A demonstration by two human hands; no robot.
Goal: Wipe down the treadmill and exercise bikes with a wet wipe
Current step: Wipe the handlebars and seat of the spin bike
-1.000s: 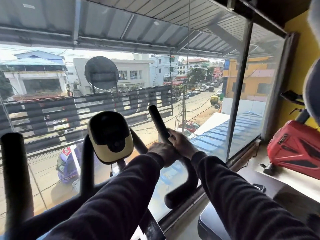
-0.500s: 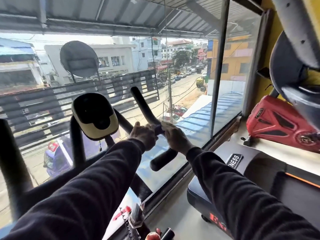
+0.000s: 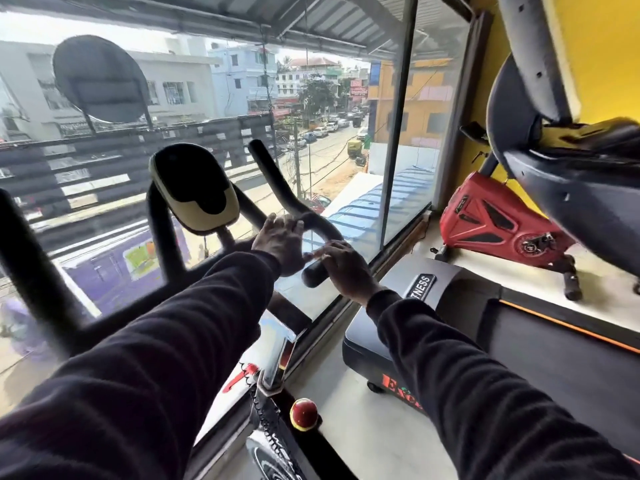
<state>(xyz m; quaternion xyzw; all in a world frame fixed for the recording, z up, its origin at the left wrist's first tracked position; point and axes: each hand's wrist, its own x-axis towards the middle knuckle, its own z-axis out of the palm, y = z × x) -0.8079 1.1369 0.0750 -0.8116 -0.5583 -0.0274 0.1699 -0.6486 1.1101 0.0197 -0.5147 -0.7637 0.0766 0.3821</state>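
I am at an exercise bike with a yellow-and-black console [image 3: 194, 192] and a curved black handlebar [image 3: 294, 206], right by a big window. My left hand [image 3: 280, 244] lies on the bar's bend with its fingers stretched out. My right hand [image 3: 343, 268] curls over the bar's lower end [image 3: 313, 277]. A pale scrap at its fingertips may be the wet wipe, but I cannot make it out. A black treadmill [image 3: 519, 323] with an orange stripe lies to the right. Beyond it, a red exercise bike [image 3: 495, 220] stands by the yellow wall.
The window glass [image 3: 346, 168] is just behind the handlebar. A second black bar [image 3: 20, 258] rises at the left. The bike's red knob [image 3: 303, 414] sits below my arms. A dark grey machine [image 3: 571, 174] overhangs the upper right. Pale floor [image 3: 346, 427] separates bike and treadmill.
My view has swung right and down, showing more of the treadmill. Both hands slid down the handlebar toward its lower end. The left hand's fingers have straightened from a grip.
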